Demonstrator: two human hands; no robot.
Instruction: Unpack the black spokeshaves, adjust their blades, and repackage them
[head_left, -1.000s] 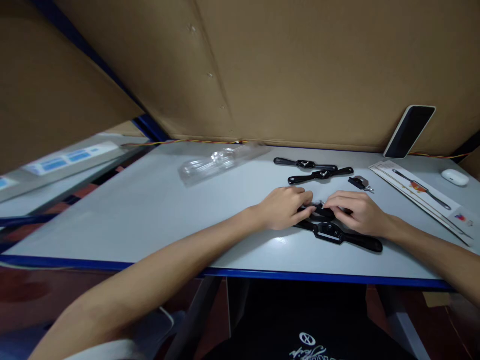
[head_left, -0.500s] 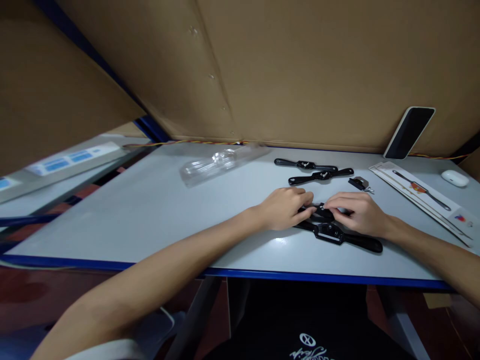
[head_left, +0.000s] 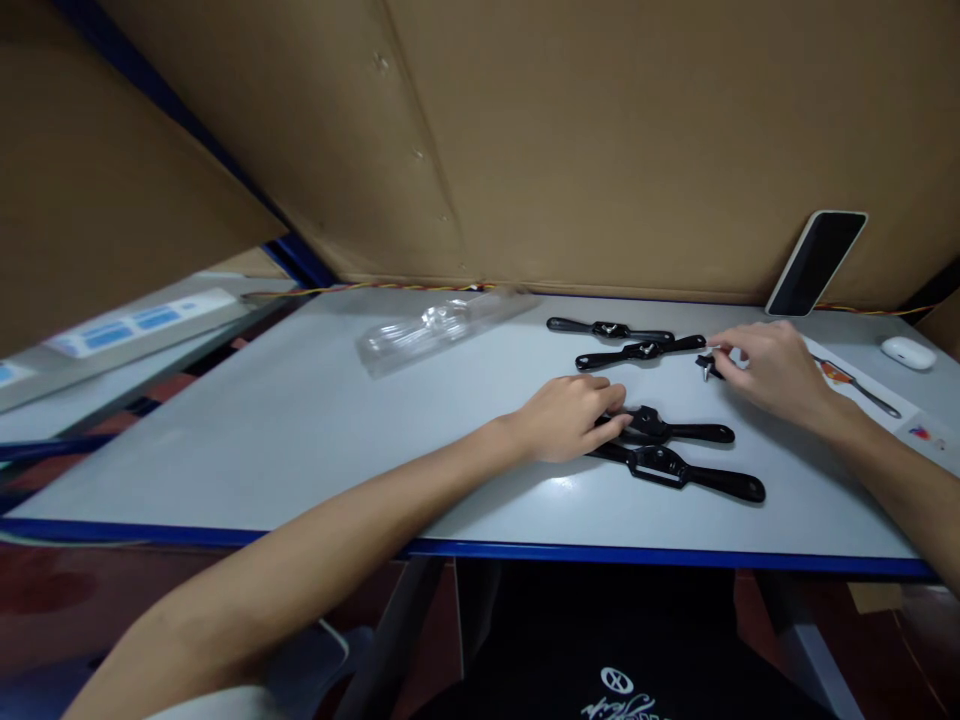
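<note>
On the table's right half, my left hand (head_left: 581,418) is closed around the left handle of a black spokeshave (head_left: 651,424), its fingers hiding that end. A second black spokeshave (head_left: 660,464) lies just in front, partly under the same hand. Farther back and to the right, my right hand (head_left: 776,372) pinches at a small silver thumbscrew (head_left: 706,373), with a dark small part beside the fingertips. My fingers cover much of these pieces. Two more spokeshaves, one (head_left: 609,329) behind the other (head_left: 642,352), rest beyond my hands.
A clear plastic blister pack (head_left: 442,328) lies at the back left. A printed packaging card (head_left: 862,390) sits under and beyond my right forearm. A phone (head_left: 816,262) leans on the cardboard wall, and a white earbud case (head_left: 907,353) stands at far right.
My right hand has moved from the spokeshave back and right to the small loose parts, and the silver screw has shifted left. My left hand stays on the spokeshave handle.
</note>
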